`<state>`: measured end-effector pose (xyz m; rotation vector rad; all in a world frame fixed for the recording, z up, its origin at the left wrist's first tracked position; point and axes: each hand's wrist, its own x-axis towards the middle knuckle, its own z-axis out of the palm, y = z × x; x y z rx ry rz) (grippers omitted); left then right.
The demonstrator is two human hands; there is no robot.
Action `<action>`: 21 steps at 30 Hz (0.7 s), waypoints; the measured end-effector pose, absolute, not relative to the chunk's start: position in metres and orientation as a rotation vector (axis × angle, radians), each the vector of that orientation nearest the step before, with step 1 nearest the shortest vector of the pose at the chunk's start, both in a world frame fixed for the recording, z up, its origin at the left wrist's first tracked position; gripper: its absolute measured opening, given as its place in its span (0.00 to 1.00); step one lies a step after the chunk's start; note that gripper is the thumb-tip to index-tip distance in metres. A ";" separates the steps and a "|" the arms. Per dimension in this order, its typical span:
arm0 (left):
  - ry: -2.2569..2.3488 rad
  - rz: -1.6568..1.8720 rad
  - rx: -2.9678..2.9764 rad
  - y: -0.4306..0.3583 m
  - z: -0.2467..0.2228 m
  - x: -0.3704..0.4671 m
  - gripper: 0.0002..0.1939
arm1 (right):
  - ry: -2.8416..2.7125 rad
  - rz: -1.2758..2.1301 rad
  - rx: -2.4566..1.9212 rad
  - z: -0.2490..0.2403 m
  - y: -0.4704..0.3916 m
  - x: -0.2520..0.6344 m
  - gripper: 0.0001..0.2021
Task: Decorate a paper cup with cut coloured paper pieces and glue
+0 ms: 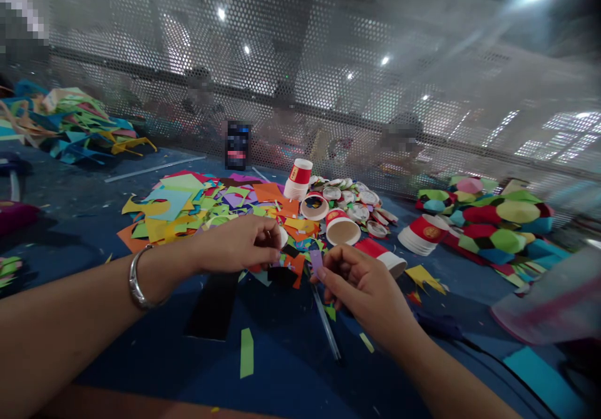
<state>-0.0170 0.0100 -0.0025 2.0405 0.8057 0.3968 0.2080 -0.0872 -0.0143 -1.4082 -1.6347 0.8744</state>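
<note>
My left hand (235,243), with a silver bangle at the wrist, is closed with the fingertips pinched on a small white piece (283,236), mostly hidden, possibly a round of paper cup. Close by on the right, my right hand (359,275) pinches a small purple paper strip (316,261) between thumb and fingers. Beneath the hands lie orange paper scraps (295,268) and a long black strip (213,309). A see-through glue stick (327,328) rests below the right hand, and a pale green paper piece (246,352) lies nearer to me.
Beyond the hands are a heap of coloured paper (173,203), stacked red-and-white paper cups (298,180), a tipped cup (342,231) and cut cup rounds (359,212). Coloured paper assemblies (493,218) and a dark tool with a cord (436,323) lie right. A phone (237,145) stands behind.
</note>
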 end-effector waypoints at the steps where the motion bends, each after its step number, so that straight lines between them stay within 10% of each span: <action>1: 0.806 0.427 1.942 0.008 -0.003 -0.015 0.06 | -1.626 0.881 -1.411 -0.014 -0.088 0.208 0.07; 21: 0.815 0.627 1.206 -0.019 -0.005 0.009 0.10 | -1.826 0.488 -1.393 -0.022 -0.093 0.204 0.04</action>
